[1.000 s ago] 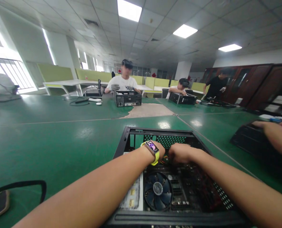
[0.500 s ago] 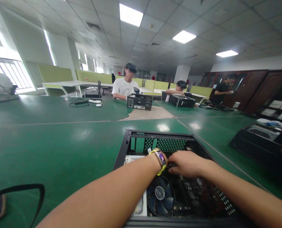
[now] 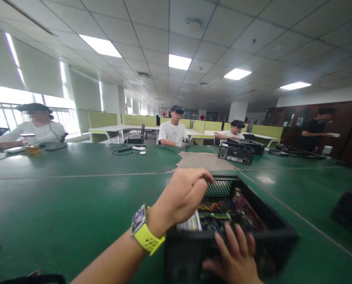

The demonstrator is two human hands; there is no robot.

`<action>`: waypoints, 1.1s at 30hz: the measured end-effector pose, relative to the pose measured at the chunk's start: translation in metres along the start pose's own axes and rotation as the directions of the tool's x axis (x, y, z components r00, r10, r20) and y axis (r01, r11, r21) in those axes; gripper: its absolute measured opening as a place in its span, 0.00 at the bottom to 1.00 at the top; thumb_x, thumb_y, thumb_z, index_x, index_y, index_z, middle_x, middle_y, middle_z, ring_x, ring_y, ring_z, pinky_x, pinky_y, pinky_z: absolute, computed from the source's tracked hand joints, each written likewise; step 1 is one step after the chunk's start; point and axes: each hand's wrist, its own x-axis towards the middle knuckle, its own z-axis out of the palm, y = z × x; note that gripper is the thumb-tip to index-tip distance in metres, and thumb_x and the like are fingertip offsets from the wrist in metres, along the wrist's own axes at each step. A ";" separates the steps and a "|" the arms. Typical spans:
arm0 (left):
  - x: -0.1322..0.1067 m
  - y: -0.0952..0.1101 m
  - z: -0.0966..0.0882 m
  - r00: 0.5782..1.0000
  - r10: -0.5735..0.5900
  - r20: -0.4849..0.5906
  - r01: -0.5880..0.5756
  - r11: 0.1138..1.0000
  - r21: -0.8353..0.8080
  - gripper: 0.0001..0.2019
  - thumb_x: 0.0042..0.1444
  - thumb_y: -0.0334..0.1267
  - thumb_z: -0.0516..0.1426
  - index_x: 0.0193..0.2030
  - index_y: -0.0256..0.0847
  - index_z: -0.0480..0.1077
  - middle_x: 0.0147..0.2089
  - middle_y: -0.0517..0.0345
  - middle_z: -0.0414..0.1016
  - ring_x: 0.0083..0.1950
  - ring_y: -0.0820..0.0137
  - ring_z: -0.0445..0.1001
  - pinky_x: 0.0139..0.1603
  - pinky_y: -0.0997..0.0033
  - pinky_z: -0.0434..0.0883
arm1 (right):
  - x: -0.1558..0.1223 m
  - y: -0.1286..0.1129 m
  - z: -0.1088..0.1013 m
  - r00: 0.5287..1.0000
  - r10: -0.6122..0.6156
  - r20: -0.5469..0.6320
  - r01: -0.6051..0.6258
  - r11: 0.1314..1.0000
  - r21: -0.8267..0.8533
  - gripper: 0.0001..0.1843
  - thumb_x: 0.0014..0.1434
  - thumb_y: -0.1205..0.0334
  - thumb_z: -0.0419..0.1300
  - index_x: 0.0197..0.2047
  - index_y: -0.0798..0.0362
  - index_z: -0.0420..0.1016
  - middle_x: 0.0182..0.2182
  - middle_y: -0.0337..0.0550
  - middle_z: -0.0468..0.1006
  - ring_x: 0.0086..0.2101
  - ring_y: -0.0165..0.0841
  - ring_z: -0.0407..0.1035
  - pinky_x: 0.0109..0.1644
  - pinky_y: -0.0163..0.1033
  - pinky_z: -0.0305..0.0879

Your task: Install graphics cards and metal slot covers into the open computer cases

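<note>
Moved out of case: L hand, curled at its L side, hold can't tell; R hand, spread wide, nr side.

A glossy green surface spreads across the frame, crossed by pale seams, with a ragged tan patch just above center. An open black computer case sits at lower center. Another computer case stands at the patch's right end, a further black case just behind it. Dark, blurred equipment rests at the right edge. A dark cable lies left of center, near a small white object; a container of amber liquid stands at far left.
</note>
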 end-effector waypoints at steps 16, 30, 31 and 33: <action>-0.046 -0.085 0.061 0.584 -0.748 0.315 0.644 0.191 -0.741 0.07 0.53 0.36 0.58 0.31 0.33 0.68 0.30 0.55 0.75 0.22 0.80 0.67 0.21 0.81 0.59 | 0.071 0.007 -0.101 0.966 0.070 0.251 -0.136 0.957 0.258 0.33 0.66 0.55 0.30 0.31 0.46 0.76 0.36 0.31 0.77 0.41 0.28 0.72 0.43 0.42 0.65; -0.004 -0.096 0.126 0.456 -0.890 0.015 0.667 0.331 -0.668 0.14 0.55 0.40 0.54 0.22 0.36 0.62 0.17 0.64 0.63 0.14 0.82 0.56 0.15 0.81 0.48 | 0.029 0.228 -0.150 0.903 0.430 0.009 -0.414 0.862 0.294 0.39 0.53 0.63 0.19 0.05 0.66 0.57 0.13 0.40 0.69 0.20 0.24 0.66 0.21 0.33 0.46; -0.009 -0.097 0.126 0.467 -0.883 0.054 0.687 0.324 -0.650 0.15 0.54 0.40 0.55 0.20 0.35 0.62 0.14 0.64 0.61 0.14 0.82 0.55 0.15 0.81 0.48 | 0.026 0.235 -0.151 0.912 0.407 0.041 -0.401 0.868 0.294 0.36 0.51 0.63 0.18 0.03 0.68 0.51 0.14 0.44 0.69 0.19 0.26 0.65 0.19 0.33 0.42; -0.018 -0.095 0.129 0.482 -0.865 0.137 0.713 0.297 -0.635 0.16 0.53 0.42 0.55 0.18 0.35 0.63 0.12 0.65 0.59 0.12 0.81 0.53 0.15 0.80 0.46 | 0.022 0.245 -0.149 0.939 0.335 0.072 -0.341 0.894 0.290 0.35 0.50 0.59 0.21 0.01 0.69 0.42 0.17 0.46 0.71 0.23 0.32 0.68 0.18 0.32 0.38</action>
